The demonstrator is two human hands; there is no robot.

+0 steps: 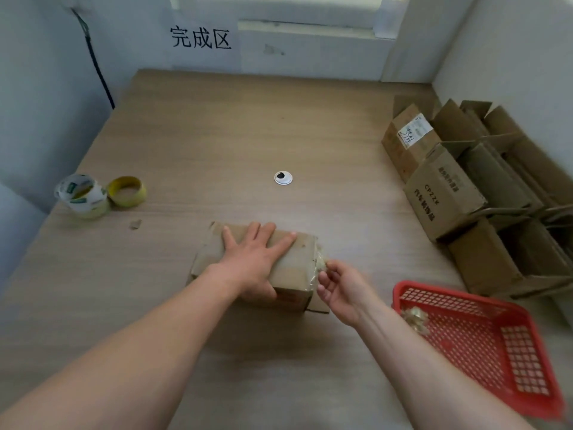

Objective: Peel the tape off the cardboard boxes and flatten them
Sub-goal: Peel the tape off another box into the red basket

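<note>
Your left hand (251, 262) presses the box (296, 270), fingers apart, and your right hand (341, 293) pinches the tape (321, 264); yank sharply and it may snap.

A small brown cardboard box (297, 268) lay on its side near the front middle of the pale wood-grain table (248, 125). The left hand (254, 262) pressed flat on its top, fingers spread. The right hand (344, 293) pinched a crumpled strip of clear tape (321, 263) at the box's right end. A red plastic mesh basket (483, 346) sat near the front right corner, holding a wad of used tape (417, 318). A pile of brown cardboard boxes (449, 193) lined the right edge. A clear tape roll with green print (82, 195) and a yellow tape roll (126, 191) sat touching at the left edge.
</note>
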